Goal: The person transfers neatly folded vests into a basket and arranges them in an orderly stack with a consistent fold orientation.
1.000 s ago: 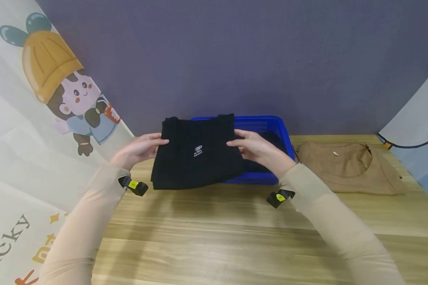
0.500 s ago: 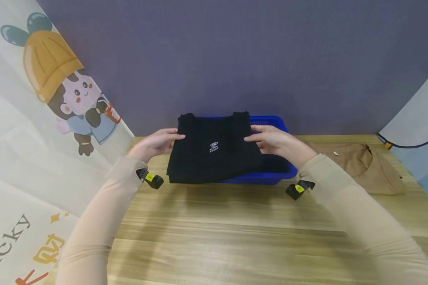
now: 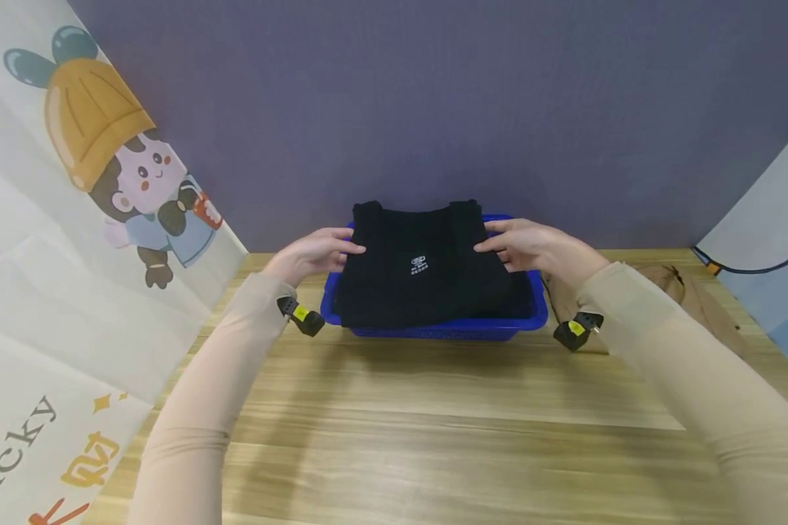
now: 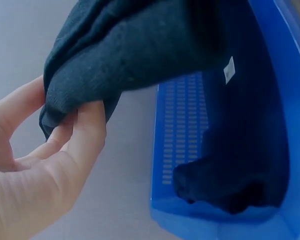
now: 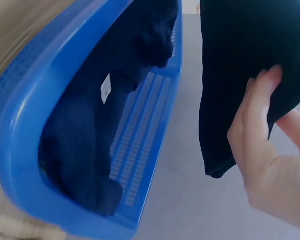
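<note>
A folded black garment point(image 3: 427, 284) with a small white print hangs over the blue plastic basket point(image 3: 433, 333). My left hand point(image 3: 315, 254) pinches its left edge, thumb on one face and fingers on the other. At the opposite edge my right hand point(image 3: 532, 248) grips it the same way. In the left wrist view the cloth's folded layers point(image 4: 125, 55) sit between thumb and fingers. Below it, inside the basket, lies another dark garment point(image 5: 85, 125) with a white tag point(image 5: 106, 89); in the head view the held garment mostly covers it.
A brown garment point(image 3: 689, 292) lies on the wooden table point(image 3: 433, 430) right of the basket, partly hidden by my right arm. A grey-purple wall point(image 3: 446, 102) stands close behind the basket. White curtains with cartoon prints point(image 3: 125, 160) border the left side.
Both hands have carried the black garment to the right and slightly farther away. It started partly left of the basket and is now above it. Both grips look unchanged.
</note>
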`<state>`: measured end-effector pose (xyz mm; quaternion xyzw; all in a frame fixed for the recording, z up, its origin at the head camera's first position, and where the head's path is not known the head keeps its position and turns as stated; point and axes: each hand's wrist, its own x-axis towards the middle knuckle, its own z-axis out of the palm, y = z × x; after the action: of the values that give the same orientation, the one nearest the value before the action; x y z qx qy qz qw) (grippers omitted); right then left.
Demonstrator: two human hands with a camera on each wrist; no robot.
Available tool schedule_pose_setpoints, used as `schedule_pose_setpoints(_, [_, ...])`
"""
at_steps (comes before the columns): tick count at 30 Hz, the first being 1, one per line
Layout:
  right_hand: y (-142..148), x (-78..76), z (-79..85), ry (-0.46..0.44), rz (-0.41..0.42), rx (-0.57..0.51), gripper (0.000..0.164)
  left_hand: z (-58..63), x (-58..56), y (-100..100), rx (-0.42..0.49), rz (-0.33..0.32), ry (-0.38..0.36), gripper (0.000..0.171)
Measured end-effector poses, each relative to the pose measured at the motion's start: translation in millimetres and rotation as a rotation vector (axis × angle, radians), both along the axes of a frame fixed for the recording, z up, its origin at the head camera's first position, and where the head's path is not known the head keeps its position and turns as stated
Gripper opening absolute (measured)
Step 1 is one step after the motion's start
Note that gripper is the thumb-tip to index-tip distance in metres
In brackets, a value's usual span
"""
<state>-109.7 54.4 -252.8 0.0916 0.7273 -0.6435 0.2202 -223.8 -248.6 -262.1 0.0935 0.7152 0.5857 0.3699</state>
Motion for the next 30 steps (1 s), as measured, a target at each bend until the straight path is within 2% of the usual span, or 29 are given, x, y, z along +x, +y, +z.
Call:
schedule_pose_setpoints(6, [6.7,-3.3,0.2,-0.020,0.017,0.004,0.078,-0.9,-4.0,11.9,-0.050,0.041,0.020,0.072])
schedule_pose_setpoints(16, [8.2,-16.3,1.7,-0.025,0.013,0.133,0.075,-1.0,-11.8,31.3,-0.153,0.112,0.062,0.067])
schedule_pose_setpoints(25, [7.0,-26.2,-3.5,-0.028,0.025,0.259,0.070,-6.7,-16.8,44.9,-0.284,0.115,0.114,0.066])
schedule_pose_setpoints(30, [3.8,-31.0,-5.2,-0.033,0.045,0.330,0.068,2.3,-9.8,53.1,-0.342,0.087,0.133,0.067])
